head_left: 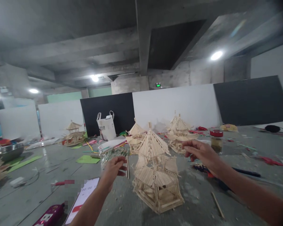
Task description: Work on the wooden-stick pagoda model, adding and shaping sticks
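A pagoda model built of thin wooden sticks (155, 177) stands upright on the grey table in front of me, with a pointed roof above a wider lower tier. My left hand (114, 169) hovers to its left, fingers loosely bent and apart, with nothing visible in them. Just past those fingertips are a few loose sticks (127, 168); whether they touch cannot be told. To the model's right, my right hand (198, 152) is raised with bent, spread fingers and holds nothing visible. Beside it is a red-lidded jar (216, 142).
More stick pagodas (179, 128) stand behind. At left are a phone (85, 194), a purple device (50, 215), a metal bowl (7, 152) and green paper (88, 159). Dark-handled tools (246, 172) and a loose stick (217, 204) lie right. A white bag (107, 128) stands farther back.
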### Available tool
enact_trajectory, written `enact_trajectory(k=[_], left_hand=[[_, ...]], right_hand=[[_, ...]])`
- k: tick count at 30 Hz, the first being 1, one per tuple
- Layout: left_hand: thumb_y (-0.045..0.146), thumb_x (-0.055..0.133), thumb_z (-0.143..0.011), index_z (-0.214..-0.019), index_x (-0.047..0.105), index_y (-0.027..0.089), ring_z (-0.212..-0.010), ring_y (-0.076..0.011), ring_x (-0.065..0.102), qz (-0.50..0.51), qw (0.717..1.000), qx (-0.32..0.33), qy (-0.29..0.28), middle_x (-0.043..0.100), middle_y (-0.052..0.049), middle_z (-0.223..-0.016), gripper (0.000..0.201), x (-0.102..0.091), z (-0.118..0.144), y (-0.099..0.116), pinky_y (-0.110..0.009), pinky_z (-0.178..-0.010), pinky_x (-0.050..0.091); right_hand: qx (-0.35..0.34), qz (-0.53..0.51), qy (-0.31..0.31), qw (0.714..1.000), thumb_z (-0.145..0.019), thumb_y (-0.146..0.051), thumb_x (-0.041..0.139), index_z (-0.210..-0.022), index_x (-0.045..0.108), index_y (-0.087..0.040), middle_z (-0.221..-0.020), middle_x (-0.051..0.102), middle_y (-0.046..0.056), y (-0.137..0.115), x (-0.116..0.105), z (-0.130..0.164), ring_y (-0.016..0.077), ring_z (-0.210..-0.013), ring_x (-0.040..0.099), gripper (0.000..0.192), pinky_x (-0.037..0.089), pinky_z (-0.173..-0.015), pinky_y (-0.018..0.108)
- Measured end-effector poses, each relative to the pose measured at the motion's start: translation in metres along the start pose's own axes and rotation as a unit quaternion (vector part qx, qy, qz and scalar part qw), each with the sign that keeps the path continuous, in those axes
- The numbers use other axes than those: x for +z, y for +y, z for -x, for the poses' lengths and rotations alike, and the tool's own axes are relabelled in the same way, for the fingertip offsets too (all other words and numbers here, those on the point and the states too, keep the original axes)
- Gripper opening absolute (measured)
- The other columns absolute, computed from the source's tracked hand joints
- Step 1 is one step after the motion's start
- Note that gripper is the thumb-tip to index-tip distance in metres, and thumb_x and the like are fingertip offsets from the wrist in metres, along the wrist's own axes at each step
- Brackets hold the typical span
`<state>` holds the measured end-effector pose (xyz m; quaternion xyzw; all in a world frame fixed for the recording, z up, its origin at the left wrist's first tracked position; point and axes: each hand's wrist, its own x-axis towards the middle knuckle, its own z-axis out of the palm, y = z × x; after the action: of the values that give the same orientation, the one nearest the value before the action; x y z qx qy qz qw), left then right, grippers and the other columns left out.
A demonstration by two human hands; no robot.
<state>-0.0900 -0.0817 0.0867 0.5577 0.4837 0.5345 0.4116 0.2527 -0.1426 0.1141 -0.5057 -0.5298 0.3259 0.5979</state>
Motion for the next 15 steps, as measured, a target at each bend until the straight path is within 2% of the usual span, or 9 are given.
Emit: enact_trajectory(k=[3, 7, 9, 11, 15], left_hand=[[0.029, 0.068, -0.065, -0.088, 0.064, 0.016, -0.061, -0.0146, 0.064, 0.003, 1.000, 0.000, 0.004, 0.069, -0.005, -0.085, 0.026, -0.006, 0.004, -0.005, -0.023, -0.048, 0.048], [0.032, 0.073, -0.059, -0.082, 0.065, 0.017, -0.063, -0.0176, 0.064, 0.008, 0.999, -0.036, 0.000, 0.069, -0.006, -0.080, 0.029, -0.004, 0.014, -0.032, -0.028, -0.052, 0.050], [0.031, 0.074, -0.055, -0.082, 0.066, 0.018, -0.065, -0.0187, 0.064, 0.011, 0.998, -0.055, -0.004, 0.070, -0.007, -0.083, 0.032, 0.000, 0.017, -0.048, -0.030, -0.054, 0.050], [0.029, 0.074, -0.051, -0.083, 0.067, 0.019, -0.071, -0.0207, 0.064, 0.009, 0.997, -0.071, -0.010, 0.071, -0.009, -0.089, 0.034, 0.005, 0.016, -0.060, -0.031, -0.056, 0.050], [0.025, 0.072, -0.050, -0.080, 0.069, 0.021, -0.084, -0.0250, 0.064, -0.006, 0.997, -0.079, -0.015, 0.071, -0.009, -0.092, 0.031, 0.018, 0.013, -0.071, -0.031, -0.061, 0.049]], right_hand=[[0.021, 0.017, 0.002, 1.000, -0.071, -0.021, 0.059, -0.086, 0.060, -0.016, -0.063, 0.060, 0.000, 0.005, 0.001, -0.010, 0.0123, -0.051, 0.054, 0.015, 0.041, -0.042, 0.022], [0.121, 0.012, 0.012, 0.992, -0.077, -0.010, 0.055, -0.083, 0.055, -0.014, -0.065, 0.057, -0.003, 0.044, -0.001, -0.007, 0.0106, -0.049, 0.055, 0.008, 0.038, -0.039, 0.019], [0.188, -0.020, -0.005, 0.982, -0.082, -0.015, 0.052, -0.084, 0.054, -0.013, -0.068, 0.057, -0.002, 0.066, 0.001, 0.004, 0.0112, -0.049, 0.056, 0.003, 0.040, -0.042, 0.021], [0.238, -0.069, -0.033, 0.968, -0.086, -0.026, 0.049, -0.083, 0.055, -0.014, -0.075, 0.059, 0.001, 0.082, 0.008, 0.020, 0.0130, -0.055, 0.060, 0.014, 0.045, -0.048, 0.024], [0.284, -0.144, -0.090, 0.944, -0.084, -0.038, 0.047, -0.073, 0.058, -0.016, -0.079, 0.062, 0.005, 0.095, 0.032, 0.052, 0.0142, -0.064, 0.062, 0.026, 0.047, -0.055, 0.024]])
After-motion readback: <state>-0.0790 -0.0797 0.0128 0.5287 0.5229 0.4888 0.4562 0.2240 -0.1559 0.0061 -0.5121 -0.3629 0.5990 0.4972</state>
